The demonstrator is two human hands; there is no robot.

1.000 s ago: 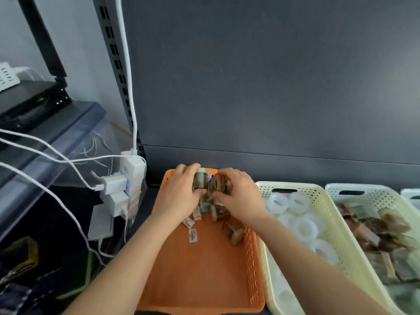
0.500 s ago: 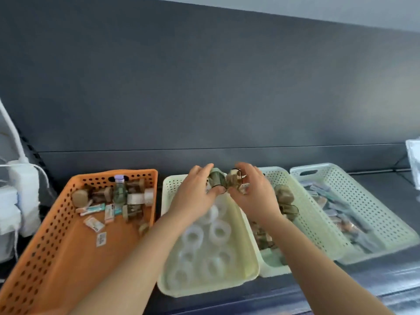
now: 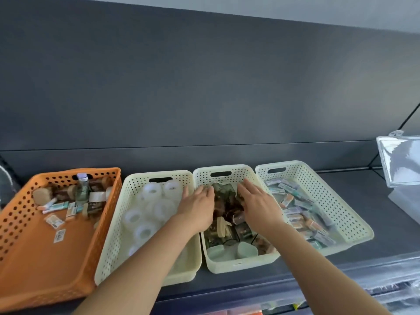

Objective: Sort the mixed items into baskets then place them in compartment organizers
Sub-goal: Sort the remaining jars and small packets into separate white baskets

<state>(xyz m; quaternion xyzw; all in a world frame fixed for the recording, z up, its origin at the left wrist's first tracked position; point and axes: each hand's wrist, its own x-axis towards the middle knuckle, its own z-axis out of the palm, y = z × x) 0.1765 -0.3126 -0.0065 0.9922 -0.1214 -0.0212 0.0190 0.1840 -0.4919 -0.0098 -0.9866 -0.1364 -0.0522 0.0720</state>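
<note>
The hole-dotted rectangular plastic basket (image 3: 20,220) at the dark grey metal shelf's (image 3: 375,201) left edge is orange; the three perforated plastic baskets (image 3: 229,262) beside it are pale cream.

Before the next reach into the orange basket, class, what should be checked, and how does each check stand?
1. Left hand free: ok, fingers straight.
2. Right hand free: ok, fingers straight.
3. Both hands over the jar basket: ok.
4. Tape basket holds only tape rolls: ok.
5. Orange basket emptied: not ok, mixed items remain at its far end.
6. Organizers within reach: cannot tell.
</note>
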